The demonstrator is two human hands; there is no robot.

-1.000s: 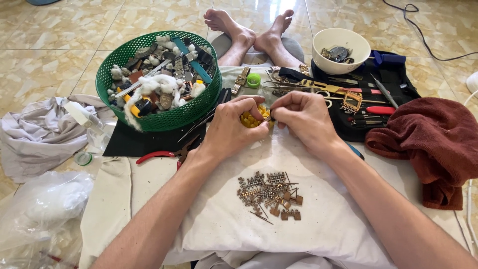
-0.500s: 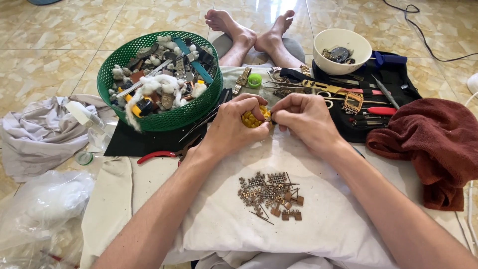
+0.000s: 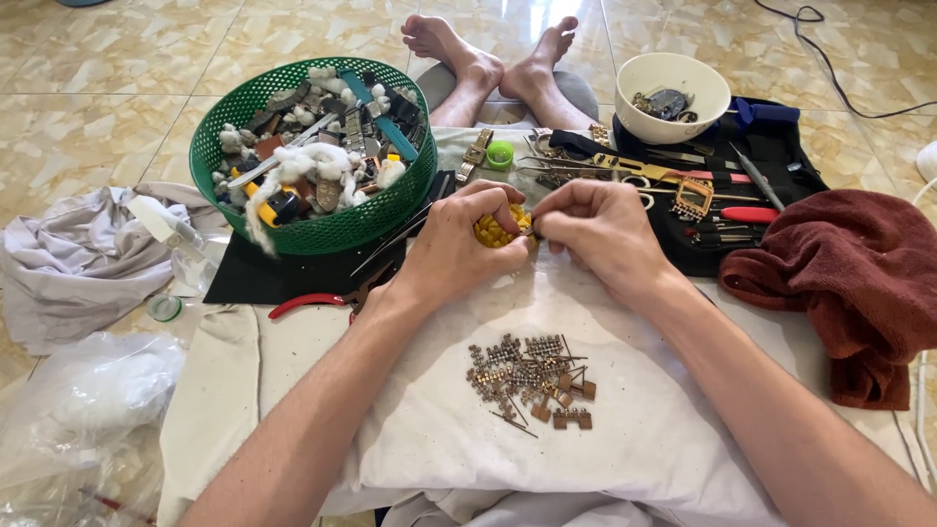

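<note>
My left hand (image 3: 467, 242) is closed around a small yellow ridged object (image 3: 494, 230), held just above the white cloth (image 3: 634, 449). Fingertip to fingertip with it, my right hand (image 3: 597, 229) pinches at the yellow object's right side; what lies between those fingers is hidden. On the cloth below both hands lies a pile of several small brown metal links and pins (image 3: 530, 378).
A green basket (image 3: 310, 232) full of parts and cotton stands at the left. A white bowl (image 3: 672, 96) and a black tool mat (image 3: 771, 156) with pliers and screwdrivers sit at the right, beside a dark red towel (image 3: 849, 283). Red-handled pliers (image 3: 312, 304) lie left of my arm. Bare feet (image 3: 498, 54) rest ahead.
Both hands stay together on the yellow object, with only slight finger shifts.
</note>
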